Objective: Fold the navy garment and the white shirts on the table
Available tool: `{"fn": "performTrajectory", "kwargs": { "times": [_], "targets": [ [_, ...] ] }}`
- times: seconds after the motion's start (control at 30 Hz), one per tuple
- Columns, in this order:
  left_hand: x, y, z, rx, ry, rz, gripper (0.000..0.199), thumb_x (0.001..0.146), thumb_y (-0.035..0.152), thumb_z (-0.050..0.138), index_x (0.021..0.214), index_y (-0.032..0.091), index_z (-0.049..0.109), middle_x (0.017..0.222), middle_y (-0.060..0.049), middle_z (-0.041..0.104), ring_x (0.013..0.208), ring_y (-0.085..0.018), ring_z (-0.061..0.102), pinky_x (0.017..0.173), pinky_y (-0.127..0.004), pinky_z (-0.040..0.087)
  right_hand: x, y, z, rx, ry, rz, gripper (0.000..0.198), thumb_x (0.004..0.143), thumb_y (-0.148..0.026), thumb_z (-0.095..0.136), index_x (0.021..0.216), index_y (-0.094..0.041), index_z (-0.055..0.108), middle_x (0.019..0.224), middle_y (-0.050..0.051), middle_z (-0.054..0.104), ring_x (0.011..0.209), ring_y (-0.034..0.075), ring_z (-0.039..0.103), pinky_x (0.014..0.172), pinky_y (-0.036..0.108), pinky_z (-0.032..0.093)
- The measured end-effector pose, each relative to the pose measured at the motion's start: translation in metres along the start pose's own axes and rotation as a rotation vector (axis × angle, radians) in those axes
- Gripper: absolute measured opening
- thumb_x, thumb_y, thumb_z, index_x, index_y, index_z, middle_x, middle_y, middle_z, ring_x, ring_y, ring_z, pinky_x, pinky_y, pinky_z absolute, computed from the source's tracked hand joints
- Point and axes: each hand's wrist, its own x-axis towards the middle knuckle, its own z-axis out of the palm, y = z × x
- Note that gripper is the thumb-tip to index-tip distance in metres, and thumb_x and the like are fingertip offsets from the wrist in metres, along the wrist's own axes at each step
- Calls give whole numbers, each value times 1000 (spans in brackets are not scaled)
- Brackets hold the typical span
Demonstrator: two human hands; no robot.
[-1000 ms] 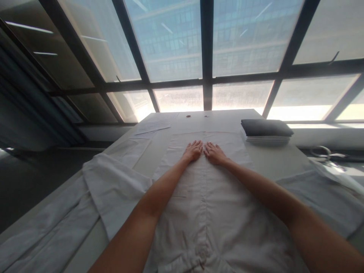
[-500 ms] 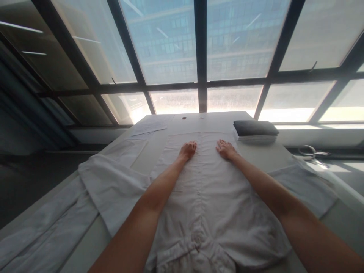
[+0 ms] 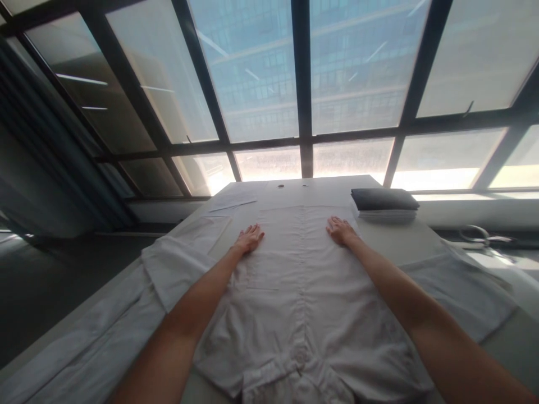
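Observation:
A white button-up shirt (image 3: 303,292) lies spread flat, front up, on a long white table (image 3: 396,241), its collar nearest me and its sleeves stretched out to both sides. My left hand (image 3: 249,239) rests flat, fingers apart, on the shirt's left edge near the hem. My right hand (image 3: 340,230) presses flat on the shirt's right edge near the hem. Neither hand holds anything.
A stack of folded cloth (image 3: 384,204), dark piece on top, sits at the table's far right. A sheet of paper (image 3: 233,199) lies at the far left. Scissors (image 3: 480,234) lie on a ledge to the right. Large windows (image 3: 303,84) stand beyond the table.
My hands started together at the shirt's middle and have slid apart, the left one leftward and the right one rightward, to the shirt's side edges. The view has tilted a little.

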Motion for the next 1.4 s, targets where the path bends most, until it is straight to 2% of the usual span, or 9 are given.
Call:
{"fn": "performTrajectory", "kwargs": {
  "times": [0.1, 0.23, 0.33, 0.5, 0.6, 0.7, 0.97, 1.27, 1.4],
  "targets": [
    [-9, 11, -3, 10, 26, 7, 63, 106, 46, 21, 161, 15, 29, 169, -15, 18, 157, -31, 14, 122, -60, 16, -2, -1, -4, 0, 1, 8, 57, 104, -37, 34, 155, -13, 42, 165, 16, 33, 152, 26, 28, 123, 46, 19],
    [-25, 64, 7, -27, 45, 170, 64, 107, 48, 21, 161, 15, 26, 169, -13, 18, 158, -25, 11, 125, -52, 14, -7, -16, -9, -6, 28, 55, 55, 103, -30, 33, 152, -8, 44, 161, 22, 37, 150, 29, 31, 121, 51, 21],
    [-40, 104, 20, -87, 29, 305, 66, 107, 49, 22, 162, 14, 25, 169, -15, 19, 157, -28, 13, 124, -55, 17, -16, -50, -7, -5, 65, 69, 56, 102, -24, 31, 154, -6, 40, 163, 23, 32, 153, 30, 26, 121, 54, 19],
    [-55, 127, 32, -65, 102, 360, 59, 106, 33, 22, 161, 12, 28, 168, -15, 21, 157, -28, 17, 124, -56, 18, -48, -121, 9, 151, 33, -192, 58, 104, -31, 30, 158, -10, 36, 167, 17, 27, 155, 26, 20, 123, 50, 19],
    [-57, 124, 32, -49, 111, 363, 59, 105, 29, 22, 161, 11, 28, 168, -14, 23, 156, -27, 18, 124, -53, 20, -62, -134, 14, 175, -10, -297, 59, 105, -37, 28, 158, -12, 37, 167, 16, 28, 155, 25, 21, 123, 50, 16],
    [-56, 122, 32, -47, 129, 357, 59, 104, 28, 24, 160, 10, 30, 167, -14, 26, 156, -27, 21, 125, -52, 20, -65, -117, 10, 152, -22, -261, 62, 105, -41, 29, 159, -11, 35, 167, 16, 28, 155, 27, 21, 124, 50, 15],
    [-50, 122, 32, -64, 126, 340, 60, 103, 28, 25, 160, 11, 32, 167, -13, 25, 156, -26, 21, 125, -52, 19, -64, -32, -8, 69, -21, -45, 63, 105, -41, 33, 158, -8, 35, 167, 17, 25, 155, 29, 21, 124, 50, 14],
    [-42, 118, 35, -59, 138, 347, 60, 104, 31, 24, 160, 12, 31, 167, -13, 26, 156, -25, 21, 125, -52, 20, -80, -22, -27, 159, 101, -28, 50, 103, -32, 42, 146, -11, 55, 160, 15, 42, 149, 20, 35, 121, 32, 26],
    [-41, 119, 34, -74, 131, 344, 61, 104, 33, 24, 160, 11, 31, 167, -13, 26, 156, -26, 20, 125, -53, 20, -108, 4, -46, 214, 217, -8, 45, 102, -32, 43, 136, -13, 64, 153, 14, 52, 143, 20, 45, 119, 31, 30]
  ]
}}
